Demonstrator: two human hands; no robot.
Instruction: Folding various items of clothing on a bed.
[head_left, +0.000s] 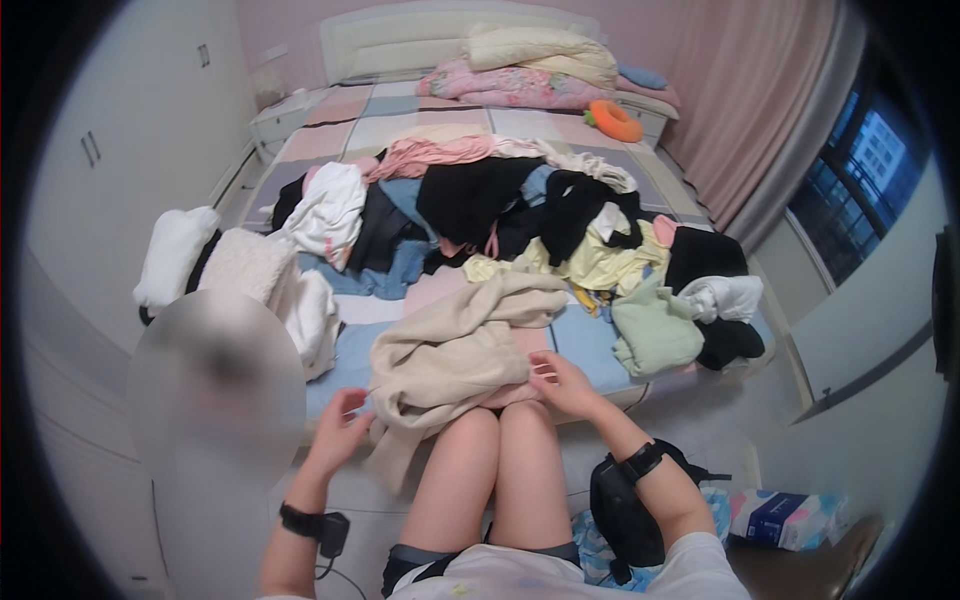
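A beige long-sleeved garment (450, 356) lies crumpled on the near edge of the bed, just beyond my knees. One part of it hangs down beside my left leg. My left hand (343, 427) is at the garment's left side, fingers apart and curved, with nothing held. At the opposite side, my right hand (564, 384) has its fingers spread by the cloth edge; whether the fingertips touch it is unclear. Some pink fabric (517, 394) shows under the garment near my knees. To the right sits a folded light green garment (658, 330).
A mixed heap of clothes (480, 195) spans the bed. Folded white fleece items (251, 266) line its left side; black folded clothes (706, 259) lie right. A black bag (626, 510) and tissue pack (784, 517) are on the floor. A blurred patch covers the left foreground.
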